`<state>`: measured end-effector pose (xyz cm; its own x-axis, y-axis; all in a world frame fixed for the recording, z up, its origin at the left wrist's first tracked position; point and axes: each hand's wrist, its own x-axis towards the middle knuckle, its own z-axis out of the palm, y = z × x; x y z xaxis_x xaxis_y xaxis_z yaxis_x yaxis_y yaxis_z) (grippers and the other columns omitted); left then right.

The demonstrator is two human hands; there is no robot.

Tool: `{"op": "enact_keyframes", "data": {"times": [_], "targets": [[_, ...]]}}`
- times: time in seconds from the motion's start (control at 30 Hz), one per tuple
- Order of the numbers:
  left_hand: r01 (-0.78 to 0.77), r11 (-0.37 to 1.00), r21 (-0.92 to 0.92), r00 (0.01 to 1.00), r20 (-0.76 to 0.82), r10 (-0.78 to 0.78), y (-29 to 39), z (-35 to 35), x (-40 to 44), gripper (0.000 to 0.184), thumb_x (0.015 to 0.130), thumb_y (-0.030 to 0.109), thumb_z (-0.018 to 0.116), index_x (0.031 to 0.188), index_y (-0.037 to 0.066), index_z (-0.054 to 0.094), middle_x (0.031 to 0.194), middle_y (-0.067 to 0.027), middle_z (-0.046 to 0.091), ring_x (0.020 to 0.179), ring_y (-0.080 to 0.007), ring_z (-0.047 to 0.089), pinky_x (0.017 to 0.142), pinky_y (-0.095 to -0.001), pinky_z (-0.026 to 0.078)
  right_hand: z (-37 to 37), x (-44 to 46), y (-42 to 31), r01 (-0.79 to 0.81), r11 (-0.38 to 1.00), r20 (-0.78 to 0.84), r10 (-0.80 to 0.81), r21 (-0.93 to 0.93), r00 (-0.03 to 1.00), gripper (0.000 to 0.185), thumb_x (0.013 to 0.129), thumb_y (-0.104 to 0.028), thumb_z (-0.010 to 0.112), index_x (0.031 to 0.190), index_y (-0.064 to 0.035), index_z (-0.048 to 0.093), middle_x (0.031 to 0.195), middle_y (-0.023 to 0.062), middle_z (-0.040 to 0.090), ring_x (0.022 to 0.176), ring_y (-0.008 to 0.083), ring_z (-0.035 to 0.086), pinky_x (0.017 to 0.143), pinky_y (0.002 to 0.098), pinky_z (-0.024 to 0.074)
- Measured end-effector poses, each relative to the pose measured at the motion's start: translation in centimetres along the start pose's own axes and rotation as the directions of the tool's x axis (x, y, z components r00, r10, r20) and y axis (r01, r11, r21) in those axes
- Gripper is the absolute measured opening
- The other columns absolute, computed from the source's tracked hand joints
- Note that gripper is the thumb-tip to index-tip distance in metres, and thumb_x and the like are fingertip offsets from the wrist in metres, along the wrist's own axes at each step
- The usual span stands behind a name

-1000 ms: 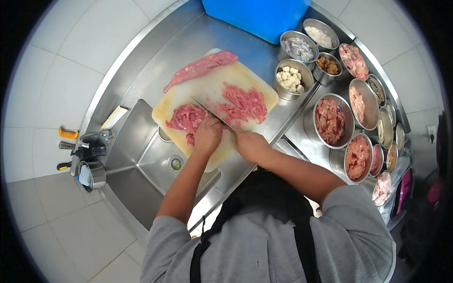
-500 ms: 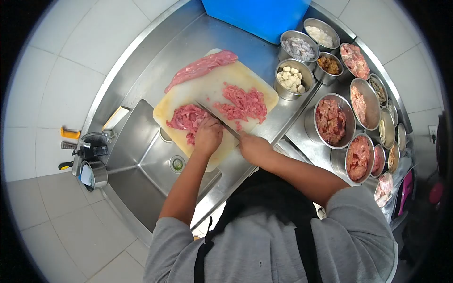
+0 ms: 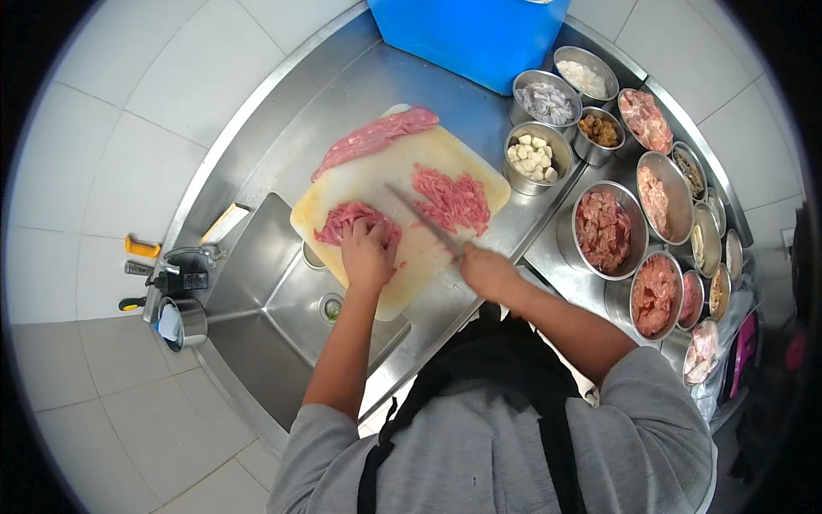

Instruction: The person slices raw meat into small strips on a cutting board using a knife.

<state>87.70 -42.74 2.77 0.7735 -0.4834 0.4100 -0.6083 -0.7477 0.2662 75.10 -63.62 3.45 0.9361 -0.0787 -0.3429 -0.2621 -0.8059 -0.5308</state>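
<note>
Your right hand [image 3: 488, 269] is clenching a long grey steel knife [image 3: 430, 222], your left hand [image 3: 368, 253] is touching a pink sliced-meat heap [image 3: 338, 223], whether grasping is unclear, the heap lying on a cream plastic board [image 3: 419, 270].

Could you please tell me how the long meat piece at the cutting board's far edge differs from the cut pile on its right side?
The long meat piece looks whole, while the cut pile is many small bits. The long meat piece has a smooth, continuous outline; the cut pile's edges are ragged and loose. Both are pink, raw-looking meat lying on the same cutting board.
</note>
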Motion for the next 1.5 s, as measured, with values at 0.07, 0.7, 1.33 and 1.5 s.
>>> {"op": "enact_keyframes", "data": {"times": [0.07,0.7,1.33,1.5], "targets": [[0.031,0.998,0.05,0.997,0.067,-0.035,-0.8,0.6,0.4,0.02,0.075,0.018,0.076,0.091,0.005,0.075,0.099,-0.014,0.065,0.092,-0.0349,0.061,0.083,-0.0454,0.052,-2.3,1.7,0.1,-0.059,0.998,0.025,0.059,-0.02,0.998,0.035,0.102,-0.031,0.044,0.109,0.0012,0.057,0.098,0.0248,0.07,0.094,0.0412,0.069,0.083,0.0533,0.053],[0.554,0.572,-0.605,0.812,0.24,-0.532,-4.4,-4.6,6.2,0.023,0.09,0.015,0.067,0.102,-0.002,0.076,0.085,-0.0071,0.075,0.067,-0.0098,0.065,0.063,-0.0272,0.052,-1.7,2.0,1.0,-0.035,0.999,-0.021,0.035,0.002,0.999,0.034,0.1,-0.022,0.043,0.111,0.0094,0.05,0.097,0.0287,0.07,0.092,0.0408,0.071,0.079,0.0496,0.0561],[-0.133,0.909,-0.394,0.989,0.011,0.149,1.6,4.2,2.7,0.011,0.078,0.004,0.069,0.088,0.005,0.071,0.099,-0.0126,0.066,0.099,-0.0339,0.06,0.089,-0.0425,0.049,-7.5,-1.8,-1.5,-0.048,0.977,0.124,0.074,-0.206,0.99,0.03,0.094,-0.013,0.045,0.119,0.003,0.054,0.109,0.0248,0.069,0.099,0.0397,0.069,0.085,0.0493,0.0544],[-0.092,0.913,-0.396,0.994,0.015,0.106,1.0,6.9,2.7,0.008,0.076,0.008,0.069,0.083,0.005,0.072,0.096,-0.0128,0.067,0.098,-0.0348,0.062,0.089,-0.0434,0.049,-3.2,-0.3,0.3,0.019,0.977,0.072,-0.004,-0.214,0.997,0.026,0.094,-0.013,0.045,0.114,0.0022,0.052,0.096,0.0245,0.071,0.089,0.0409,0.07,0.076,0.0528,0.0549]]}}
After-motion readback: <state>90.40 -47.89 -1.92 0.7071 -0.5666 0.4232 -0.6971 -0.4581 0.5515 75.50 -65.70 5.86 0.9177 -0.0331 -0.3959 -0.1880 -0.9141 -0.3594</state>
